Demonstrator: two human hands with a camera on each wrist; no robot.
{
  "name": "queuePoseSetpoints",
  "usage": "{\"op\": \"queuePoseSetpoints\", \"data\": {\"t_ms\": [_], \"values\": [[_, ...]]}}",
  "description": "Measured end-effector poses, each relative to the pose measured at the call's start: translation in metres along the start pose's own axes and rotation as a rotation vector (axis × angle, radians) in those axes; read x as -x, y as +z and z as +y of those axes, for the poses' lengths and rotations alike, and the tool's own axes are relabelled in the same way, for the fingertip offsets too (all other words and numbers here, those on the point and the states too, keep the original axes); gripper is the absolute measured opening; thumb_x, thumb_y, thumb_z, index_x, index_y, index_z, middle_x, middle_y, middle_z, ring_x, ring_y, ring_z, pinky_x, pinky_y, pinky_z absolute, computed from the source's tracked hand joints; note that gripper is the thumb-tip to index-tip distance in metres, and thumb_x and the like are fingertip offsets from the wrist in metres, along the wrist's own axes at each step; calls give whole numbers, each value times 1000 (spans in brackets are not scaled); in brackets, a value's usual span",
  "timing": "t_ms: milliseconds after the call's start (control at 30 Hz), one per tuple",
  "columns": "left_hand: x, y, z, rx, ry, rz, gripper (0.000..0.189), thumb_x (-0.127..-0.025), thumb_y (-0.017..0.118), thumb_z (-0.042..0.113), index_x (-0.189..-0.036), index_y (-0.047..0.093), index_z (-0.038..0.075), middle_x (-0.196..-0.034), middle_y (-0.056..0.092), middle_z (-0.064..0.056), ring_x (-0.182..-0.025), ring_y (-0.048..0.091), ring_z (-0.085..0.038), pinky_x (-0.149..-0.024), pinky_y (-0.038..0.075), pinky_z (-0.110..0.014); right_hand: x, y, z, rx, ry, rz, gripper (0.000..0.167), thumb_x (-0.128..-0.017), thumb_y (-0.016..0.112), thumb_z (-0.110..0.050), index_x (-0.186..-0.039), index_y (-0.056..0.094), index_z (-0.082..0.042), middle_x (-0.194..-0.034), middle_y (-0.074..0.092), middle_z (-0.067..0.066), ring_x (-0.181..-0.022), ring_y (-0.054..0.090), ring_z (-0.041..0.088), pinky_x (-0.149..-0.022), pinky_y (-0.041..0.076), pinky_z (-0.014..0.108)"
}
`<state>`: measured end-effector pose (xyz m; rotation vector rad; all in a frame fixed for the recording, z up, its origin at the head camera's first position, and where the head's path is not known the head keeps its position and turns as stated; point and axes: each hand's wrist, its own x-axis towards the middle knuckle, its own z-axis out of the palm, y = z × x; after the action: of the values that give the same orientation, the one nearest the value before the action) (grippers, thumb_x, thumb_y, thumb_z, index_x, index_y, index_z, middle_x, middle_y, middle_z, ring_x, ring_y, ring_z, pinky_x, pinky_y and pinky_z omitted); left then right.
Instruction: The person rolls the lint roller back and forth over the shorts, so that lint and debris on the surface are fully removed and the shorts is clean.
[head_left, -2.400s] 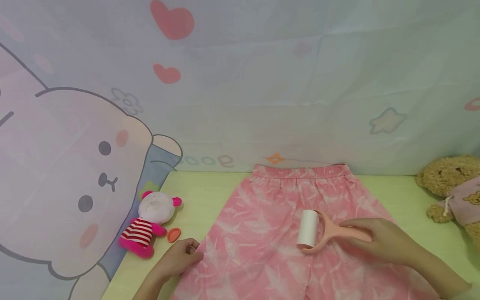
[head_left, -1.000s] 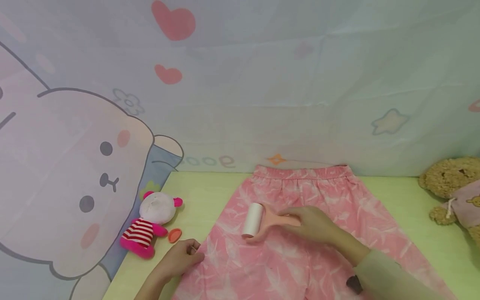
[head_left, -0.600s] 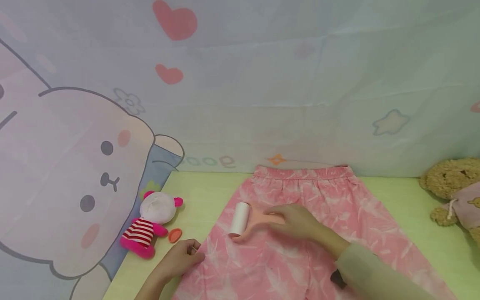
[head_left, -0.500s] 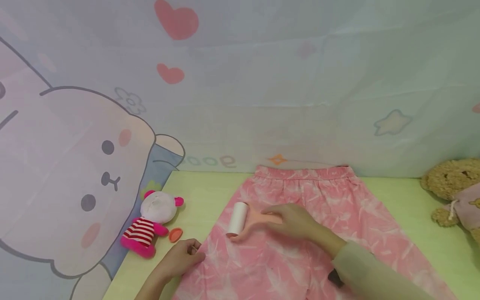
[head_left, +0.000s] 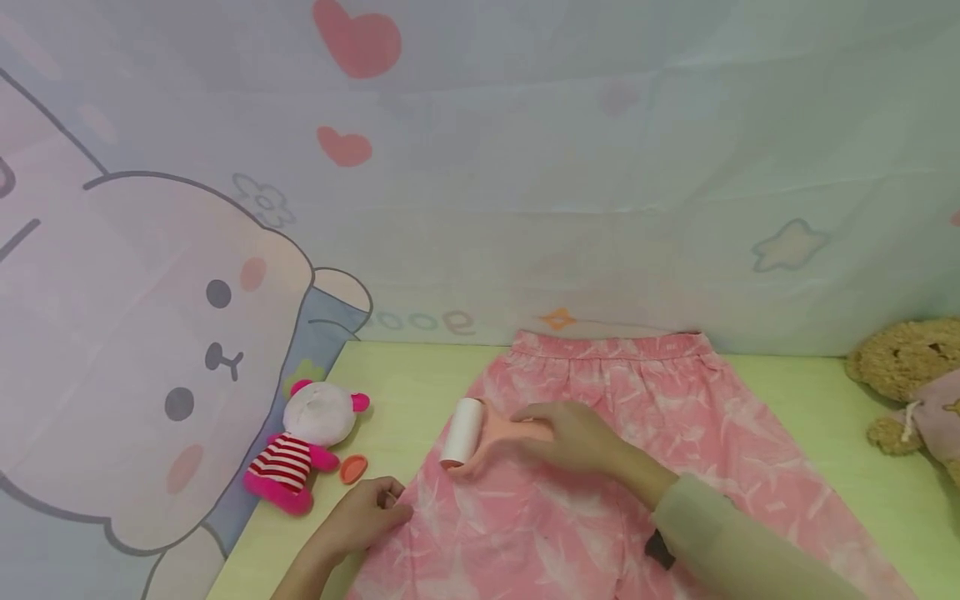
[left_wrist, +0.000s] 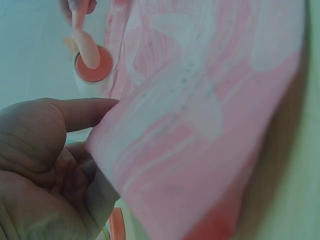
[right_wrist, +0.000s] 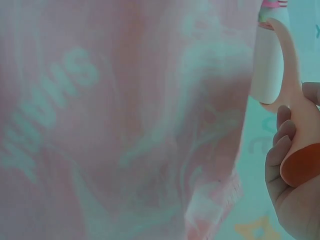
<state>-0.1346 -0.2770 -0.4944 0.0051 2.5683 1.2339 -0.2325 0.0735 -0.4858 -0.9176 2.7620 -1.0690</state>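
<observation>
A pink garment (head_left: 555, 517) with a white leaf-like pattern and a gathered elastic waistband lies spread out, its lower part out of the head view. My right hand (head_left: 573, 442) grips the peach handle of a lint roller (head_left: 462, 432), whose white roll lies over the garment's left side. In the right wrist view, curled fingers (right_wrist: 280, 150) wrap that handle. At the garment's left edge, my left hand (head_left: 367, 518) pinches the fabric. Seen from the left wrist, the thumb (left_wrist: 90, 112) lies on the cloth's edge, with other fingers partly hidden behind it.
A plush toy (head_left: 300, 450) in a striped top lies left of the garment, beside a small orange oval piece (head_left: 353, 468). A brown teddy bear (head_left: 903, 362) sits at the far right. Behind the pale green table (head_left: 420, 375) hangs a printed cloth (head_left: 562, 167).
My right hand has carried the lint roller leftward across the garment, from its middle to near the left edge. The left hand has kept its place on the fabric.
</observation>
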Motion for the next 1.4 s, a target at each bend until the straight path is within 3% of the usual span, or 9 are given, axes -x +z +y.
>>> {"op": "queuePoseSetpoints", "data": {"t_ms": [67,300,533,833,1033,1400], "values": [[0,0,0,8,4,-2,15,-90,76,16,-97,68,6,-76,59,-2,-70,55,-18,-58,43,-28,-1,-5,0,-8,25,9,32,-96,71,-48,-124,73,-33,-117,72,-13,-111,67,15,-95,51,44],[2,-1,1,22,17,-6,15,-90,76,15,-98,68,5,-76,60,-2,-70,55,-18,-58,43,-28,-11,-24,7,23,51,83,31,-95,72,-42,-123,75,-29,-110,73,-9,-94,66,14,-85,51,44],[1,-1,0,24,-1,-19,17,-91,76,16,-100,68,5,-78,60,-2,-71,55,-18,-58,43,-28,-23,-32,21,17,103,110,37,-95,73,-40,-128,73,-23,-123,72,0,-112,67,26,-93,51,52],[1,-1,-2,14,5,-16,16,-90,76,17,-98,68,6,-77,60,-1,-71,56,-17,-59,44,-28,-34,-29,37,9,144,121,45,-96,72,-44,-134,71,-19,-131,70,7,-112,67,30,-94,50,54],[-1,-1,-2,13,-5,-17,15,-90,76,17,-98,68,7,-78,61,-1,-73,56,-18,-60,44,-28,-30,-30,39,42,125,123,47,-97,71,-45,-133,71,-14,-131,69,8,-120,64,34,-99,48,56],[0,-1,-4,16,0,-10,16,-89,77,16,-97,68,6,-77,60,-1,-71,55,-16,-59,43,-27,-11,-50,53,81,196,78,55,-94,69,-58,-136,70,-24,-131,69,6,-113,66,28,-92,51,53]]}}
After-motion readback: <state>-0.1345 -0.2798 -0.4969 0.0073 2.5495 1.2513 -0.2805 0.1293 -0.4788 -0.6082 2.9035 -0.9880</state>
